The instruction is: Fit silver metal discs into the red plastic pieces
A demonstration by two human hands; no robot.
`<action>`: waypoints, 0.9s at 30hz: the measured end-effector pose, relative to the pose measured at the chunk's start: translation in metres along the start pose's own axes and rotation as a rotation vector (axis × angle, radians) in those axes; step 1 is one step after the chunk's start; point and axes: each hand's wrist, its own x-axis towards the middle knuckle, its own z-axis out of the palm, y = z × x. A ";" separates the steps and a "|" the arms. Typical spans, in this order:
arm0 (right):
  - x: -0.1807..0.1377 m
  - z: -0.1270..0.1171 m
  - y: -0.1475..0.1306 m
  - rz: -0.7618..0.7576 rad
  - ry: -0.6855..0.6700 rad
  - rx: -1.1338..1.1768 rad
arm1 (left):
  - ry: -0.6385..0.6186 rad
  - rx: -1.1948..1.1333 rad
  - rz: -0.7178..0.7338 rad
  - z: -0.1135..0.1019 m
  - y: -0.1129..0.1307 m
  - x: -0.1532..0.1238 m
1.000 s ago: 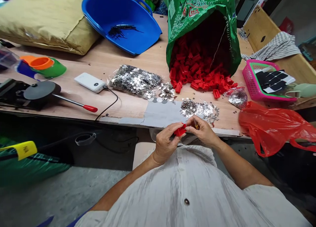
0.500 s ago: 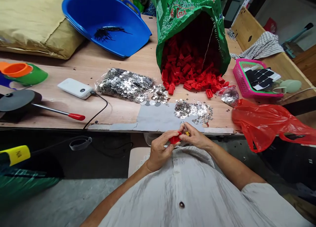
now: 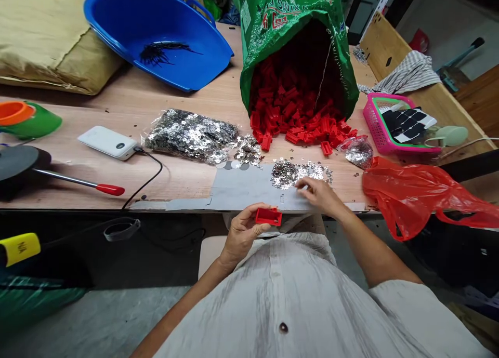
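My left hand (image 3: 242, 234) pinches a small red plastic box-shaped part (image 3: 268, 216) at its left end, just off the table's front edge. The part's hollow side shows, with a tiny shiny bit inside near its right end. Over the grey sheet (image 3: 245, 184) on the table, my right hand (image 3: 318, 194) is at the near edge of a pile of small silver metal pieces (image 3: 286, 173). Its thumb and forefinger are drawn together. Anything between them is too small and blurred to make out.
Red plastic parts (image 3: 300, 108) spill from a green sack (image 3: 253, 36). A clear bag of metal pieces (image 3: 191, 134), a white power bank (image 3: 109, 142) and a red-handled lever (image 3: 109, 189) lie leftward. A blue scoop (image 3: 206, 67) stands behind. Rightward are a pink basket (image 3: 376, 121) and red plastic bag (image 3: 401, 191).
My right hand has left the red part and moved up and right to the metal pieces. The yellow-handled tool no longer shows. My left hand still holds the part, its hollow now in view.
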 end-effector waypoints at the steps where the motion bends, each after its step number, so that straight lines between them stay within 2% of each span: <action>1: 0.008 -0.007 0.006 0.006 0.083 -0.185 | 0.012 -0.021 -0.011 0.000 -0.001 0.000; 3: 0.021 -0.015 0.015 0.023 0.126 -0.455 | 0.026 -0.043 -0.027 0.000 -0.002 0.001; 6: 0.035 -0.013 0.022 0.052 0.111 -0.666 | 0.039 -0.044 -0.046 0.001 -0.002 0.000; 11: 0.044 -0.005 0.021 0.094 0.099 -0.739 | 0.044 -0.058 -0.061 0.001 -0.003 -0.001; 17: 0.043 -0.010 0.014 0.125 0.086 -0.766 | 0.055 -0.101 -0.080 0.000 -0.001 0.001; 21: 0.039 -0.012 0.013 0.093 0.112 -0.673 | 0.085 -0.159 -0.086 0.004 0.005 0.004; 27: 0.032 -0.013 0.018 -0.045 0.209 -0.195 | 0.093 -0.290 -0.122 0.013 0.015 0.014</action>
